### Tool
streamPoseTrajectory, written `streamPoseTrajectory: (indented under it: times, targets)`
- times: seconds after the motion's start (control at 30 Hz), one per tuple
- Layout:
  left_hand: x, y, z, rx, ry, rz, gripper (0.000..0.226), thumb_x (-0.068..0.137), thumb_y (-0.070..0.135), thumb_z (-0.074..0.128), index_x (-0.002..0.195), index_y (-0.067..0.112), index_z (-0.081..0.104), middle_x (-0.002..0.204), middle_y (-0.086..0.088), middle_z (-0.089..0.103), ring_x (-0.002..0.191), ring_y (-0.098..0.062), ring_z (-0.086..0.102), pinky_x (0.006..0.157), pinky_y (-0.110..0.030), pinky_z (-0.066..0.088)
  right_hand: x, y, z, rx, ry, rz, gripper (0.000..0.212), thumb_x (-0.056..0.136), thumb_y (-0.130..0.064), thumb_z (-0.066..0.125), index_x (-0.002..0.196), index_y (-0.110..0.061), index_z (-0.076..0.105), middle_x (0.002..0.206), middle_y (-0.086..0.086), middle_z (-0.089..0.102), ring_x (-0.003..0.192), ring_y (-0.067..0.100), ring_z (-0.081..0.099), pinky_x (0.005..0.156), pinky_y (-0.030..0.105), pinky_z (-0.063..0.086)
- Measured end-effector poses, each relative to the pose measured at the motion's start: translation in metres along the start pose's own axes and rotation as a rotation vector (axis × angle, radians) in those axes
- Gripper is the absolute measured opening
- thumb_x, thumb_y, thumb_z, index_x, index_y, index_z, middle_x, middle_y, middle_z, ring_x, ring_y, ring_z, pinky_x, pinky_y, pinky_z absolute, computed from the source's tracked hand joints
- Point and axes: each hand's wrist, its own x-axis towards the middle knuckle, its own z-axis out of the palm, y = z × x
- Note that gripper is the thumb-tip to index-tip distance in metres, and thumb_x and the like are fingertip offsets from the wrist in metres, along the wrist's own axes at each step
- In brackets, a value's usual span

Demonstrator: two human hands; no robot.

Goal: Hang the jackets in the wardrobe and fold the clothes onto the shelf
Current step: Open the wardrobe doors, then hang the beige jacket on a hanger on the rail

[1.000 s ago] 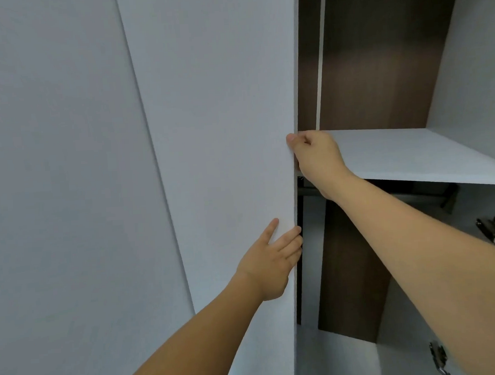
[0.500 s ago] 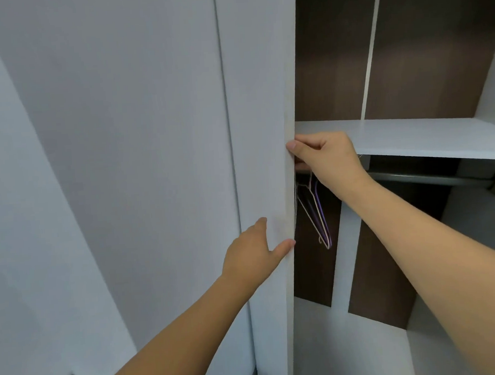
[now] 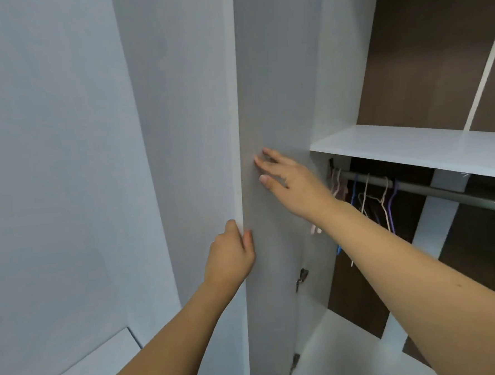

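My right hand point(image 3: 291, 181) lies with fingers straight and spread, flat against the inner face of the wardrobe door point(image 3: 264, 99); my left hand point(image 3: 233, 255) curls round the door's free edge, thumb on the outer side, pinching it. I judge this to be the opening step, before any jacket is handled. The door stands upright, long axis vertical, swung out edge-on toward me. Beyond it the shelf point(image 3: 397, 146) runs level, and under it the rail point(image 3: 432, 189) carries empty hangers point(image 3: 383, 199). Next I'd need to push the door fully clear, then fetch a jacket; none shows here.
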Motion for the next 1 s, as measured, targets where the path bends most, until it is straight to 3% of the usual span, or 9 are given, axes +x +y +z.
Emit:
streamPoseTrajectory:
  times: [0.17,0.33,0.47,0.57,0.63,0.7,0.73,0.83,1.0]
  targets:
    - [0.026,-0.025,-0.011,0.042,0.045,-0.09,0.022,0.103,0.03,0.044,0.091,0.012,0.041,0.078,-0.007,0.056,0.066,-0.025,0.049,0.06,-0.033,0.034,0.023,0.012,0.038,-0.127,-0.12,-0.076,0.073,0.096,-0.002,0.043,0.156,-0.033,0.014,0.163,-0.014,-0.006,0.149,0.014,0.017,0.117,0.035,0.03]
    - [0.025,-0.03,-0.005,0.039,0.084,-0.073,0.022,0.103,0.031,0.044,0.089,0.015,0.039,0.067,0.005,0.047,0.054,-0.01,0.043,0.055,-0.031,0.031,0.023,0.028,0.052,-0.17,-0.117,-0.15,0.087,0.09,0.006,0.041,0.156,-0.033,0.001,0.157,-0.019,-0.02,0.151,0.014,0.008,0.119,0.039,0.026]
    - [0.023,-0.027,-0.006,0.013,0.074,-0.092,0.023,0.104,0.034,0.042,0.091,0.014,0.042,0.077,-0.006,0.057,0.065,-0.025,0.054,0.06,-0.033,0.037,0.01,0.035,0.055,-0.083,-0.124,-0.059,0.075,0.096,-0.006,0.044,0.157,-0.031,0.008,0.162,-0.018,-0.006,0.149,0.008,0.009,0.116,0.025,0.019]
    - [0.001,-0.035,-0.009,-0.006,0.092,-0.004,0.02,0.104,0.033,0.039,0.099,0.018,0.051,0.086,0.001,0.061,0.073,-0.021,0.057,0.065,-0.033,0.043,-0.01,0.035,0.068,-0.085,-0.117,0.125,0.061,0.097,-0.014,0.046,0.154,-0.017,0.026,0.16,0.003,0.024,0.145,0.019,0.027,0.116,0.026,0.022]
    - [-0.027,-0.052,-0.011,0.011,0.083,0.083,0.027,0.105,0.033,0.037,0.12,0.019,0.055,0.106,0.001,0.065,0.087,-0.02,0.061,0.076,-0.031,0.049,-0.027,0.031,0.087,-0.137,-0.243,0.293,0.043,0.097,-0.02,0.046,0.139,-0.01,0.047,0.142,0.012,0.049,0.129,0.028,0.047,0.105,0.033,0.04]
    - [-0.059,-0.078,-0.015,0.092,0.029,0.142,0.035,0.105,0.031,0.039,0.136,0.018,0.05,0.125,0.0,0.063,0.1,-0.02,0.062,0.082,-0.03,0.049,-0.048,0.018,0.114,-0.187,-0.539,0.359,0.031,0.095,-0.025,0.047,0.117,-0.009,0.06,0.124,0.01,0.06,0.118,0.03,0.055,0.093,0.03,0.046]
    - [-0.074,-0.092,-0.018,0.137,-0.007,0.152,0.036,0.105,0.03,0.039,0.138,0.016,0.048,0.13,-0.001,0.061,0.104,-0.021,0.062,0.084,-0.03,0.049,-0.061,0.009,0.129,-0.184,-0.688,0.347,0.03,0.095,-0.028,0.049,0.118,-0.012,0.061,0.124,0.008,0.059,0.12,0.029,0.055,0.093,0.028,0.045]
    - [-0.121,-0.137,-0.037,0.227,-0.078,0.084,0.037,0.105,0.028,0.039,0.139,0.014,0.048,0.135,-0.004,0.058,0.116,-0.022,0.058,0.091,-0.034,0.051,-0.095,-0.023,0.175,-0.101,-0.948,0.263,0.051,0.097,-0.031,0.05,0.146,-0.019,0.043,0.151,0.003,0.042,0.136,0.021,0.043,0.11,0.031,0.036]
    - [-0.207,-0.199,-0.084,0.366,-0.039,-0.236,0.042,0.105,0.028,0.04,0.143,0.011,0.047,0.145,-0.006,0.051,0.132,-0.023,0.048,0.099,-0.037,0.045,-0.123,-0.085,0.239,-0.035,-1.017,0.036,0.056,0.1,-0.027,0.045,0.153,-0.018,0.029,0.159,0.001,0.027,0.144,0.018,0.029,0.113,0.028,0.025]
